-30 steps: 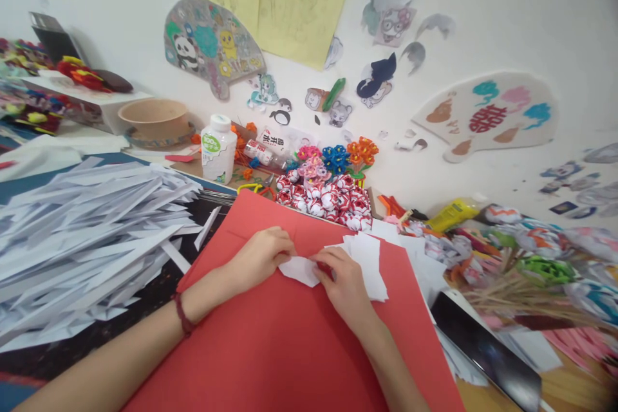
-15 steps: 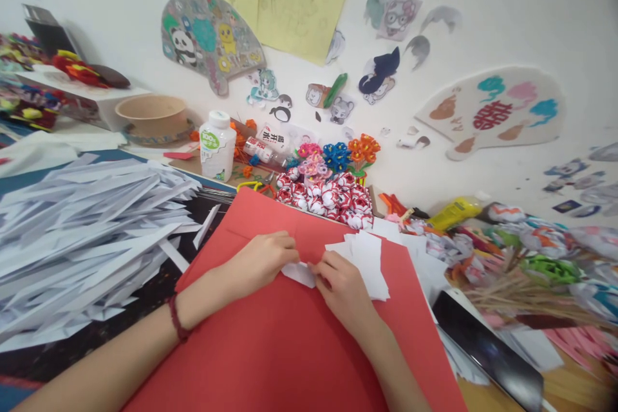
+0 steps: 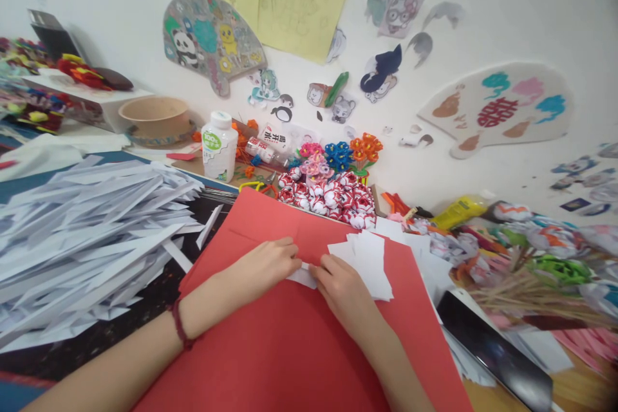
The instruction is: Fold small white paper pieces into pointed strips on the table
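Note:
Between my two hands a small piece of white paper [image 3: 303,275] lies on the red sheet [image 3: 270,347]. My left hand [image 3: 270,262] is closed on its left end, fingertips curled down at the paper. At the other end, the fingers of my right hand [image 3: 342,283] pinch its right edge. The undersides of the fingers are hidden, so the exact fold cannot be seen. A loose stack of white paper squares [image 3: 369,264] rests on the red sheet just beyond my right hand.
A large heap of folded white paper strips [image 3: 96,238] covers the left. Behind the red sheet stand a white bottle [image 3: 219,148] and a cluster of red-and-white paper flowers [image 3: 333,199]. A black phone [image 3: 497,347] lies at the right, near wrapped bundles and thin sticks [image 3: 512,296].
Both hands stay on the white paper; less of it shows between them now, with the fingertips slightly lower at its upper edge. The whole view has shifted a little.

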Action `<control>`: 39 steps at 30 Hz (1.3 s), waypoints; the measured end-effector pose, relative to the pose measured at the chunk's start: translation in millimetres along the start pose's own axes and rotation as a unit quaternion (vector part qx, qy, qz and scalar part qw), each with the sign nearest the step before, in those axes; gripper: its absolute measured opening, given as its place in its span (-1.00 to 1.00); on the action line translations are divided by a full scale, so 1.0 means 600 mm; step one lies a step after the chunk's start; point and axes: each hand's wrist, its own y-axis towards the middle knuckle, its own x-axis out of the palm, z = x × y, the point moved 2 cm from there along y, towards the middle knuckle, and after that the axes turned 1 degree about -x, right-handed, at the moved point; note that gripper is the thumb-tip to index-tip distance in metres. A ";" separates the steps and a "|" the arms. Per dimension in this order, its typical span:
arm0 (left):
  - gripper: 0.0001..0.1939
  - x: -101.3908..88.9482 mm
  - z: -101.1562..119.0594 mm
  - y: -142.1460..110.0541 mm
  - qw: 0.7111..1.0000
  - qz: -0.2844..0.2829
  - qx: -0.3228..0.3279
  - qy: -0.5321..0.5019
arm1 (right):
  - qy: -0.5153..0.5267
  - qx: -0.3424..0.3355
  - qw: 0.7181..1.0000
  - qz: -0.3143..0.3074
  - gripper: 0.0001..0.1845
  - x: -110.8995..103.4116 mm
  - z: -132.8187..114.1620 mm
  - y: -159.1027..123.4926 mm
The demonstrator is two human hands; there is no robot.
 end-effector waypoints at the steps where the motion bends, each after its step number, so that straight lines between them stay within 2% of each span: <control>1: -0.87 0.001 0.001 -0.001 1.000 0.001 0.002 0.004 | 0.000 -0.001 1.000 -0.002 -0.74 0.000 -0.001 0.000; 12: -0.88 -0.008 0.016 0.005 0.998 -0.018 0.014 0.061 | 0.004 0.031 0.999 -0.028 -0.82 -0.001 -0.004 0.002; 17: -0.90 -0.020 0.026 0.009 0.995 -0.037 0.026 0.092 | 0.013 0.039 0.998 -0.046 -0.80 -0.003 -0.005 0.003; 21: -0.89 -0.028 0.030 0.003 0.995 -0.038 0.021 0.088 | 0.052 0.071 0.994 -0.071 -0.75 -0.012 -0.005 0.001; 26: -0.89 -0.027 0.028 -0.001 0.996 -0.040 -0.016 0.074 | 0.091 0.118 0.986 -0.079 -0.72 -0.021 -0.006 -0.004; 31: -0.91 -0.018 0.020 0.007 0.993 -0.030 -0.095 0.071 | 0.100 0.140 0.982 -0.072 -0.69 -0.022 -0.005 -0.006; 36: -0.86 -0.005 0.014 0.016 0.986 0.024 -0.164 -0.003 | 0.127 0.172 0.977 -0.019 -0.82 -0.016 -0.003 -0.003; 39: -0.92 -0.002 0.010 0.018 0.982 0.051 -0.179 -0.042 | 0.143 0.195 0.970 0.010 -0.88 -0.009 -0.003 -0.001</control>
